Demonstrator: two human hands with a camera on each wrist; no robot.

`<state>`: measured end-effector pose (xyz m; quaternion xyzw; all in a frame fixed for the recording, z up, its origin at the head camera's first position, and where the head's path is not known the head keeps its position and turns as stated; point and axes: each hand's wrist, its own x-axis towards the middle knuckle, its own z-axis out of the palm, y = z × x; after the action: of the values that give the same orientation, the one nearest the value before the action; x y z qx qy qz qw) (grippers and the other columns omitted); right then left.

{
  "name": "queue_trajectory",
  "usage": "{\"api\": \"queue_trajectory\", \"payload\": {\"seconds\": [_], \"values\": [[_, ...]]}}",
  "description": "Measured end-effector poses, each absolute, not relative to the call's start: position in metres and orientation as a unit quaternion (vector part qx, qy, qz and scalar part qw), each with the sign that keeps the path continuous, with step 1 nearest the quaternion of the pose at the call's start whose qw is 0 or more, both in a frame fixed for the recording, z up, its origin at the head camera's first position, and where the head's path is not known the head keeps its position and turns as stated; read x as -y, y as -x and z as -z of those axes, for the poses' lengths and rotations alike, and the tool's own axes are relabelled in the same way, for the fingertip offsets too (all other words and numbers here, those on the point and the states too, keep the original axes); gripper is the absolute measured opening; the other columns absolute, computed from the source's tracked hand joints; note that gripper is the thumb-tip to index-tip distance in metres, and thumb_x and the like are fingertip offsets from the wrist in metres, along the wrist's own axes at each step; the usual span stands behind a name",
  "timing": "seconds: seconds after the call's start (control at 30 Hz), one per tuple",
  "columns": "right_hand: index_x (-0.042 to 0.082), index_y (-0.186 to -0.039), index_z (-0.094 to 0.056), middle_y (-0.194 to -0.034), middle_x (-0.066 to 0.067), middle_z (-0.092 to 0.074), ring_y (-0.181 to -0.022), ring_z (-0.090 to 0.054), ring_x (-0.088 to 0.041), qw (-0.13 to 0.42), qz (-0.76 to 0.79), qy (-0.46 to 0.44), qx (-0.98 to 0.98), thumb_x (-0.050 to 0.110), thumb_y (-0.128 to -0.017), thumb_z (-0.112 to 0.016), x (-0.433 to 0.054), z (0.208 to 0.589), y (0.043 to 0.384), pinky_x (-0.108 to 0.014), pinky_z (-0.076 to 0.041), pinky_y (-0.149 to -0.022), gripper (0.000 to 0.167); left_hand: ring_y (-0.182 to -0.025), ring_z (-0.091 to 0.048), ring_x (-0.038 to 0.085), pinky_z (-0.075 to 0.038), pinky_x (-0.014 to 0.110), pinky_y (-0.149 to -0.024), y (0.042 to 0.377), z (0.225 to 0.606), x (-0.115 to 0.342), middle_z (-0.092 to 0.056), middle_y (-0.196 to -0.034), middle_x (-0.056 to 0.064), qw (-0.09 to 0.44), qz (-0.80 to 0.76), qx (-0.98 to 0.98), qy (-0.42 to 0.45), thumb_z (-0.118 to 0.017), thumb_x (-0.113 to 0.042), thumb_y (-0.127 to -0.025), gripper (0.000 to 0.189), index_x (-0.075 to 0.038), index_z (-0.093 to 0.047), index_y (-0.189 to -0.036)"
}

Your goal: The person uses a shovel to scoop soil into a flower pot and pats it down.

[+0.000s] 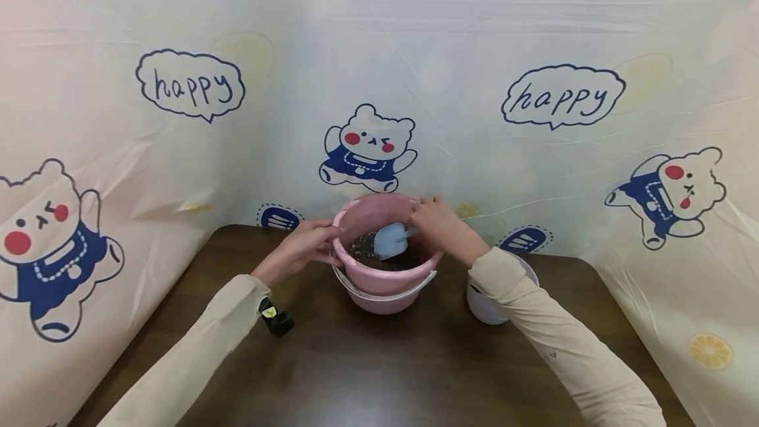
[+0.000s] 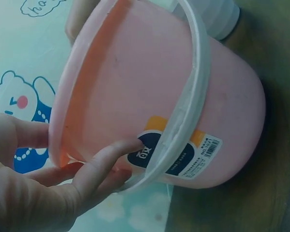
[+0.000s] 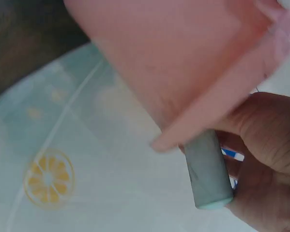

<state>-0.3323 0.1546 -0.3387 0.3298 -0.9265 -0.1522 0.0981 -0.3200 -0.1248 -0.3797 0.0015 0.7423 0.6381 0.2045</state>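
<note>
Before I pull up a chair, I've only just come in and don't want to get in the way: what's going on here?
A person's left hand holds the rim of a pink bucket. Their right hand grips the handle of a light blue scoop, its blade inside the bucket near dark, soil-like material. A white container stands to the right, partly hidden by the sleeve.

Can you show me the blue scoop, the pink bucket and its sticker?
Blue scoop point(image 1: 389, 242), head view: its blade.
Pink bucket point(image 2: 149, 77), left wrist view: its outer wall.
Sticker point(image 2: 203, 153), left wrist view: its barcode part.
</note>
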Motion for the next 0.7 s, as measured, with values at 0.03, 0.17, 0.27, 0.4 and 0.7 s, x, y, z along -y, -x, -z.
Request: {"api": "queue_trajectory", "payload": {"seconds": [0.03,0.17,0.27,0.4,0.7], "values": [[0.015,-0.104,-0.081,-0.109,-0.008,-0.074,-0.103,-0.063,-0.03,0.12,0.173,-0.324,0.922,0.017,-0.094,-0.077,-0.154,0.337,0.332,-0.045,-0.053,-0.09,0.011,-0.114,-0.064,0.033,-0.066,0.041,-0.088,0.32,0.379,0.125,-0.043,-0.152,0.031,0.204,-0.635,-0.745,-0.001,-0.053,-0.017,-0.108,0.055,0.002,-0.04,-0.158],[0.015,-0.091,-0.08,-0.1,-0.006,-0.074,-0.095,-0.06,-0.028,0.21,0.245,-0.3,0.897,0.007,-0.093,-0.074,-0.155,0.333,0.331,-0.043,-0.051,-0.083,0.01,-0.108,-0.068,0.031,-0.066,0.041,-0.088,0.32,0.375,0.125,-0.046,-0.15,0.032,0.202,-0.627,-0.752,-0.005,-0.054,-0.018,-0.108,0.053,0.002,-0.043,-0.156],[0.014,-0.087,-0.078,-0.096,-0.005,-0.073,-0.091,-0.058,-0.025,0.242,0.281,-0.287,0.883,0.006,-0.093,-0.072,-0.155,0.333,0.329,-0.041,-0.048,-0.081,0.012,-0.1,-0.072,0.028,-0.066,0.04,-0.087,0.319,0.374,0.124,-0.048,-0.148,0.032,0.202,-0.622,-0.756,-0.005,-0.055,-0.019,-0.108,0.052,0.002,-0.045,-0.155],[0.016,-0.085,-0.078,-0.094,-0.003,-0.073,-0.085,-0.056,-0.022,0.234,0.317,-0.294,0.871,0.01,-0.095,-0.072,-0.153,0.338,0.327,-0.038,-0.044,-0.076,0.012,-0.095,-0.073,0.025,-0.066,0.038,-0.087,0.32,0.374,0.123,-0.049,-0.147,0.03,0.202,-0.619,-0.759,0.002,-0.056,-0.021,-0.108,0.053,0.0,-0.045,-0.156],[0.013,-0.075,-0.075,-0.083,-0.005,-0.073,-0.077,-0.058,-0.022,0.263,0.311,-0.324,0.854,0.004,-0.095,-0.07,-0.147,0.346,0.333,-0.036,-0.046,-0.07,0.022,-0.088,-0.071,0.022,-0.067,0.038,-0.083,0.32,0.375,0.122,-0.049,-0.142,0.029,0.205,-0.633,-0.746,0.017,-0.056,-0.019,-0.108,0.053,0.0,-0.044,-0.156]]}}
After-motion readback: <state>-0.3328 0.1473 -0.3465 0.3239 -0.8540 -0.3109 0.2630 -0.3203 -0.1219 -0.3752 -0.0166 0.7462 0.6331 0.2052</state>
